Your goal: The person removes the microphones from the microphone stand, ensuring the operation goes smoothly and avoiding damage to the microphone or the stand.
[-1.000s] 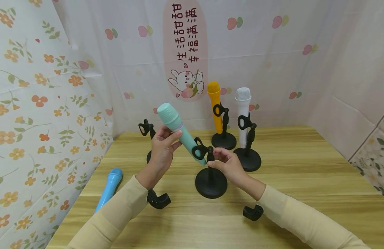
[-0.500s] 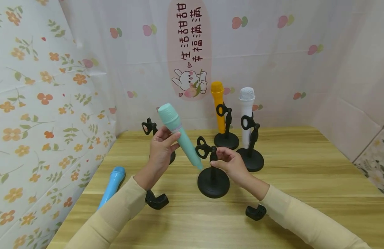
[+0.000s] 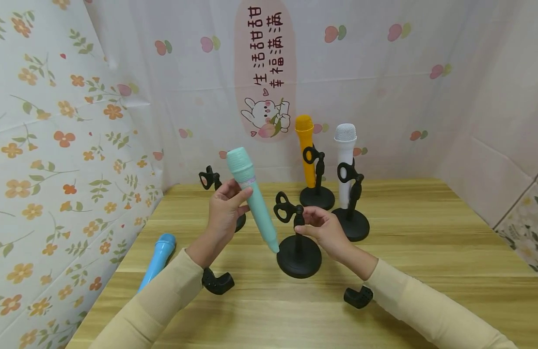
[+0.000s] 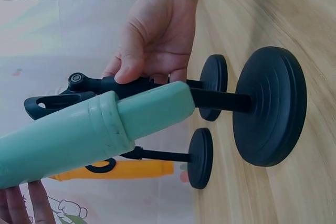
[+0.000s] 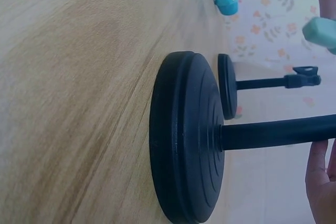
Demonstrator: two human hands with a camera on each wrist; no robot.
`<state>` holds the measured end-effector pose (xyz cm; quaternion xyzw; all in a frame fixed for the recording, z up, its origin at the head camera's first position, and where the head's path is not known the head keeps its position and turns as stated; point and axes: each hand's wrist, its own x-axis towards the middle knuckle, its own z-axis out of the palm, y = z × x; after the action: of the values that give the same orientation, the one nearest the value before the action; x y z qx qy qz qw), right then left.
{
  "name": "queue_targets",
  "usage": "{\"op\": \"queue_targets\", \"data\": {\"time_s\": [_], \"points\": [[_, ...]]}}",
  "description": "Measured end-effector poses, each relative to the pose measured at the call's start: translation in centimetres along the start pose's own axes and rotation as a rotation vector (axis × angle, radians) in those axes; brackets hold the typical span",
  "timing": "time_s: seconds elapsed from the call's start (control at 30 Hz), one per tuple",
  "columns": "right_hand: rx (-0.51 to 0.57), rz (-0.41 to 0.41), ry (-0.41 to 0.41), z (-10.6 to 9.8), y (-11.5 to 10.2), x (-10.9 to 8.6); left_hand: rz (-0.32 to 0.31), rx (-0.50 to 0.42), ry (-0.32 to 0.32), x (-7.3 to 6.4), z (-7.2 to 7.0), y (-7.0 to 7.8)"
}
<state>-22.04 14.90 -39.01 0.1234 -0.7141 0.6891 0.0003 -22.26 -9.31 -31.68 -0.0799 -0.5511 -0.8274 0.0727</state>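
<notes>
My left hand [image 3: 225, 208] grips a mint-green microphone [image 3: 256, 203] by its upper body, head up and tilted left. Its narrow tail end points down, just left of a black microphone stand [image 3: 298, 259]. The thumb and fingers of my right hand [image 3: 323, 230] pinch that stand's post below its ring clip [image 3: 284, 209]. In the left wrist view the tail of the mint microphone [image 4: 155, 111] passes in front of the post, while the round base [image 4: 270, 106] sits on the table. The right wrist view shows the base [image 5: 186, 140] large and close.
Behind stand a yellow microphone [image 3: 306, 152] and a white microphone [image 3: 345, 160], each in a black stand. Partly hidden by my left hand is another stand [image 3: 209, 177], its clip holding nothing. A blue microphone [image 3: 159, 259] lies on the wooden table [image 3: 286, 315] at left.
The mint microphone was at the stand's clip; my left hand has drawn it left and down, and it now leans more upright. My right hand keeps its hold on the post.
</notes>
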Motion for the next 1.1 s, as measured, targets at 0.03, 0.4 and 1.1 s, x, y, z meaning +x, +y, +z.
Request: {"op": "queue_targets", "data": {"time_s": [0.03, 0.4, 1.1], "points": [[0.001, -0.001, 0.000, 0.0, 0.0, 0.0, -0.004, 0.012, -0.004, 0.0, -0.1, 0.0], [-0.001, -0.001, -0.013, -0.1, -0.2, 0.2, -0.042, 0.106, -0.016, -0.2, -0.4, 0.1], [0.032, -0.009, 0.008, -0.1, -1.1, 1.3, -0.210, 0.281, -0.006, -0.9, -2.0, -0.5]]}}
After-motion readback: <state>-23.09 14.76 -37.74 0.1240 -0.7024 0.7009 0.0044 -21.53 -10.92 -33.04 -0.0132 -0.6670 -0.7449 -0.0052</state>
